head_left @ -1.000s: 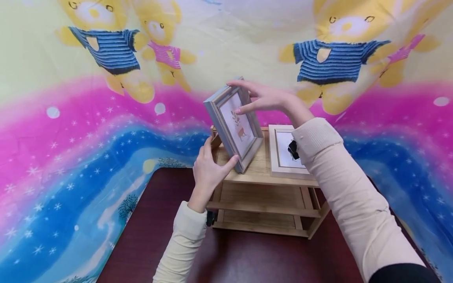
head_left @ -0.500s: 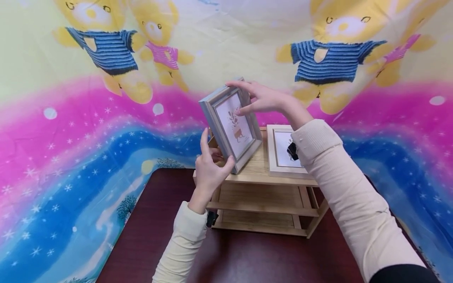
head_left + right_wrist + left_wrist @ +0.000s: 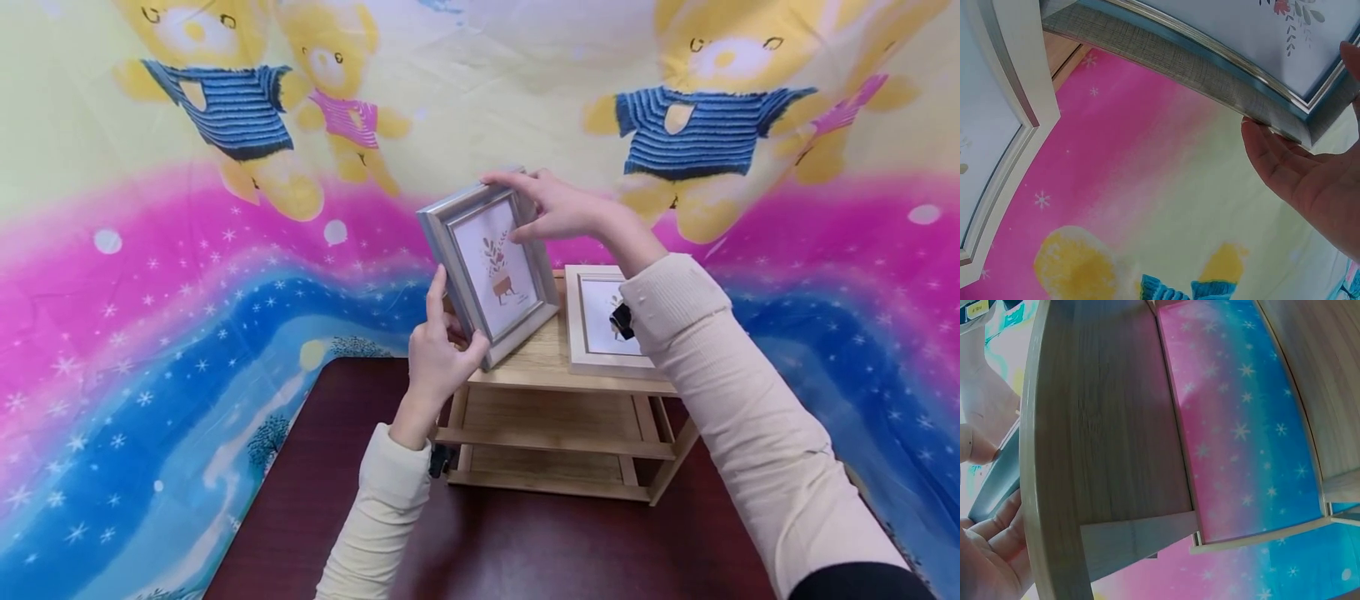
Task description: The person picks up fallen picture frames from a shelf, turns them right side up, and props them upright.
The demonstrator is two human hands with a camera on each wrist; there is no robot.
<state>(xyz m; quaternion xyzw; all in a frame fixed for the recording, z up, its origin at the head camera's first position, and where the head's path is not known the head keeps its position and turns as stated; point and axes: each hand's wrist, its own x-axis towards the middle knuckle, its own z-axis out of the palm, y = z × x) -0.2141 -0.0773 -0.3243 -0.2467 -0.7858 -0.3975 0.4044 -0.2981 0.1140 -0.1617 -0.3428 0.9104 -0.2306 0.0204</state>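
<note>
A grey picture frame [image 3: 497,258] with a potted-plant print leans back at a tilt above the left part of a light wooden rack [image 3: 558,383]. My left hand [image 3: 438,358] grips its lower left side, thumb on the front edge, index finger pointing up along the side. From the upper right, my right hand [image 3: 566,208] pinches the top corner, fingers over the top edge and thumb in front. The right wrist view shows those fingers [image 3: 1275,147] under the frame's corner [image 3: 1319,122]. In the left wrist view, the rack's wooden boards [image 3: 1116,425] cover part of the frame.
A whitish picture frame [image 3: 577,325] lies flat on the rack's top right, partly hidden by the right sleeve. Two lower shelves [image 3: 555,412] show below. The rack stands on a dark red table [image 3: 360,433]; a cartoon-bear cloth [image 3: 480,100] hangs close behind.
The grey picture frame has shifted slightly left and turned to show more of its front. My left hand has moved left with it, its index finger now raised. The right hand barely moved.
</note>
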